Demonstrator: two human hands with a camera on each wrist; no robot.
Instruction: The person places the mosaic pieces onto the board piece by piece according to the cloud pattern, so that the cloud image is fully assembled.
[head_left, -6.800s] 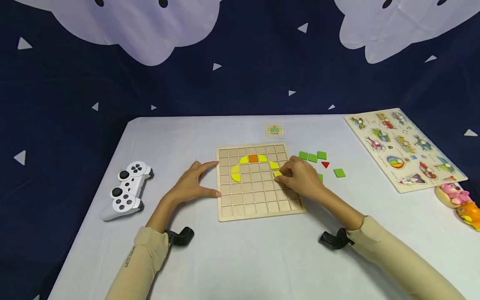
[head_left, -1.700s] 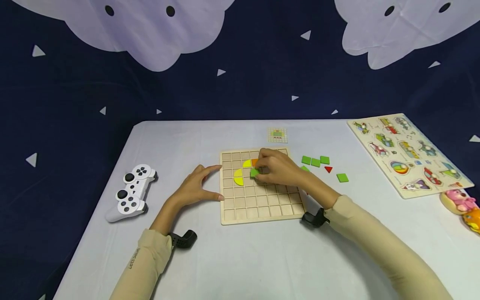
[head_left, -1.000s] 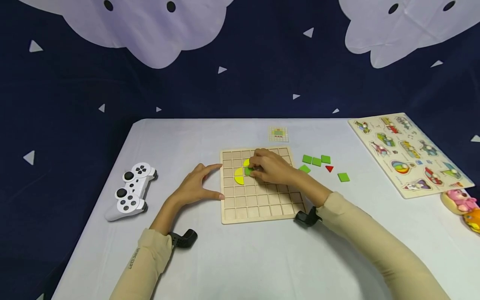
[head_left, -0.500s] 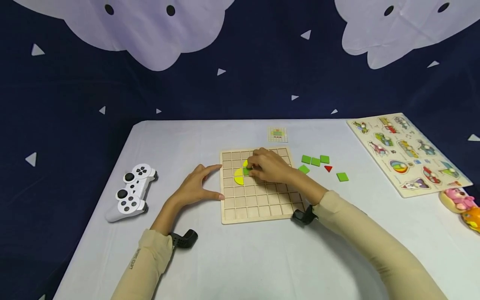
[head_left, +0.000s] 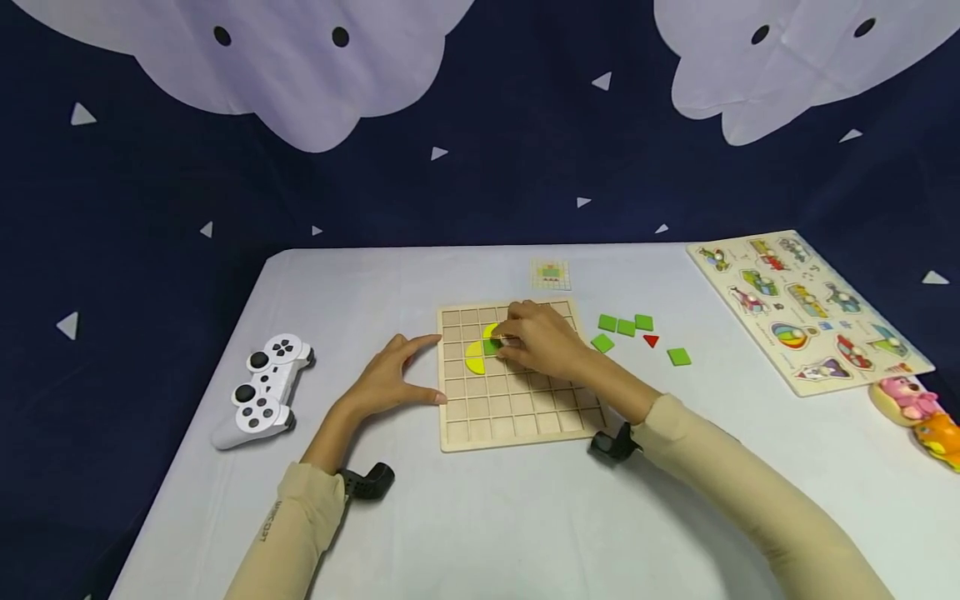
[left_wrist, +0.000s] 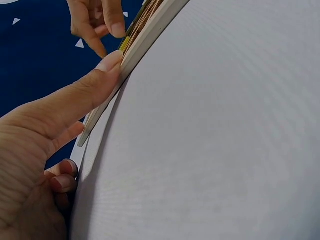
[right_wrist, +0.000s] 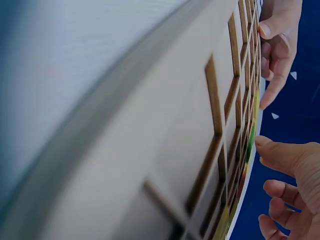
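In the head view my left hand [head_left: 388,377] rests at the left edge of a wooden grid board [head_left: 517,417], thumb and index finger spread apart and touching the rim. The left wrist view shows its thumb [left_wrist: 90,87] against that rim. My right hand [head_left: 546,340] is over the board's upper part, its thumb and fingertips at a green square tile [head_left: 491,347] in the grid. Two yellow rounded tiles [head_left: 476,357] sit left of that tile, and another yellow tile [head_left: 491,331] lies just above it. The right hand hides the board's upper right cells.
Several green square tiles [head_left: 626,327] and a red triangle tile [head_left: 651,341] lie right of the board. Behind it is a small pattern card [head_left: 551,274]. A white game controller [head_left: 266,392] lies at left; a picture puzzle board [head_left: 810,312] and small toys [head_left: 911,400] at right.
My right hand has gone from a yellow tile at the board's right to the green tile, then shifted it slightly left into the grid beside the yellow tiles. The left hand has stayed at the edge.
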